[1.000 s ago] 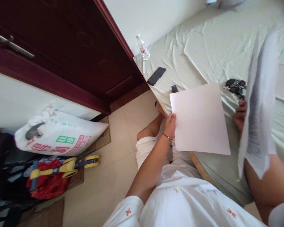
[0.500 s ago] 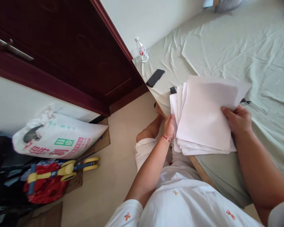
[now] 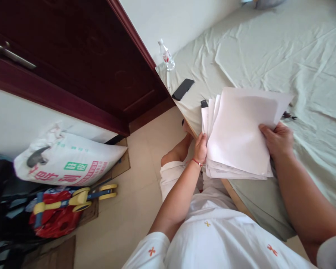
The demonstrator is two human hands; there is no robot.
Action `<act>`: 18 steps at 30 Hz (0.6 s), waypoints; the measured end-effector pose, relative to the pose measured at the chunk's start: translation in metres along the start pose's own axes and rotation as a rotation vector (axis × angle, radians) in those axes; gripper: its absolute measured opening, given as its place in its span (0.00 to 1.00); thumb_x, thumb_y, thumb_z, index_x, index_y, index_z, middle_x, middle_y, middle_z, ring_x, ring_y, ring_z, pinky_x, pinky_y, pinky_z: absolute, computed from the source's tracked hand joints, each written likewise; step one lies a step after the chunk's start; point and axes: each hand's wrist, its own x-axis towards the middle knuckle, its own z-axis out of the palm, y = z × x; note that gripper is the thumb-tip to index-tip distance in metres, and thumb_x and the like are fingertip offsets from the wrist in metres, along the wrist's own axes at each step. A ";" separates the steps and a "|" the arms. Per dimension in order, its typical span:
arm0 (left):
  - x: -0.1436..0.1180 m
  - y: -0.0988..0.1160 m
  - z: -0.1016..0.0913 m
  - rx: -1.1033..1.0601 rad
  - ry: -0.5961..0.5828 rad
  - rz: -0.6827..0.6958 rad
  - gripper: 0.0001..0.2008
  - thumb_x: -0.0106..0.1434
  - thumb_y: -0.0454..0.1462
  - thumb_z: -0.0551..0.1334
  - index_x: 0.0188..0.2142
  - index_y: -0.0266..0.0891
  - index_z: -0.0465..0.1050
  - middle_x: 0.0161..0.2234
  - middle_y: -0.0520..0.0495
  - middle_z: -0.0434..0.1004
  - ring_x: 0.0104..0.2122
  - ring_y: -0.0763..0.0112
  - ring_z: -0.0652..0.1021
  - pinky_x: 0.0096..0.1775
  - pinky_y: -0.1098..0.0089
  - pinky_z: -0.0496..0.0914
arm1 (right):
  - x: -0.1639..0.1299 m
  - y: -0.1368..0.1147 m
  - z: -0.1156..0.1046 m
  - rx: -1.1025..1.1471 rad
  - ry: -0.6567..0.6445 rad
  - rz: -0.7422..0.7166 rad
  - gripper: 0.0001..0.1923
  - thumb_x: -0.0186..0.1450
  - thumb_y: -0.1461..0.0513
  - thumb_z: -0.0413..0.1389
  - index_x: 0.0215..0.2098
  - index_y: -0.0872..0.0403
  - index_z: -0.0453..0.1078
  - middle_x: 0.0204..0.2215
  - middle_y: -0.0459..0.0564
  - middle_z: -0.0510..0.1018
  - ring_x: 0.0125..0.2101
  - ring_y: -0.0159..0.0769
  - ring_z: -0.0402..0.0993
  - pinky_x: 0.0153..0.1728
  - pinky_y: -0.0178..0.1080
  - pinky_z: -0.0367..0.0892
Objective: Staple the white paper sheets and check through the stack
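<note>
A thick stack of white paper sheets [image 3: 238, 136] is held between my hands over the edge of the cloth-covered surface. My right hand [image 3: 278, 140] grips its right side, thumb on top and fingers underneath, out of sight. Along the left edge, my left hand [image 3: 201, 148] is closed against the sheets, its fingers partly hidden by them. The sheets are fanned unevenly at the left and lower edges. Just beyond the upper left corner, a small black object [image 3: 204, 104] pokes out, mostly covered.
A black phone [image 3: 183, 89] and a clear plastic bottle [image 3: 167, 56] stand near the surface's left edge. Wrinkled pale green cloth [image 3: 268, 52] covers the surface. On the floor at left are a white sack [image 3: 81, 157] and a yellow-blue ride-on toy [image 3: 81, 200], near a dark red door [image 3: 72, 56].
My right hand has shifted a little left, pushing the top sheets that way. The sheets overlap more closely at the left and bottom. My left hand stays at the left edge.
</note>
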 end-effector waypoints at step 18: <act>0.008 0.019 0.006 -0.174 0.056 -0.274 0.19 0.61 0.35 0.67 0.52 0.37 0.78 0.56 0.45 0.79 0.64 0.59 0.71 0.68 0.60 0.60 | -0.007 -0.018 0.001 -0.156 -0.014 0.123 0.13 0.51 0.59 0.64 0.36 0.54 0.77 0.25 0.43 0.79 0.19 0.29 0.68 0.17 0.31 0.61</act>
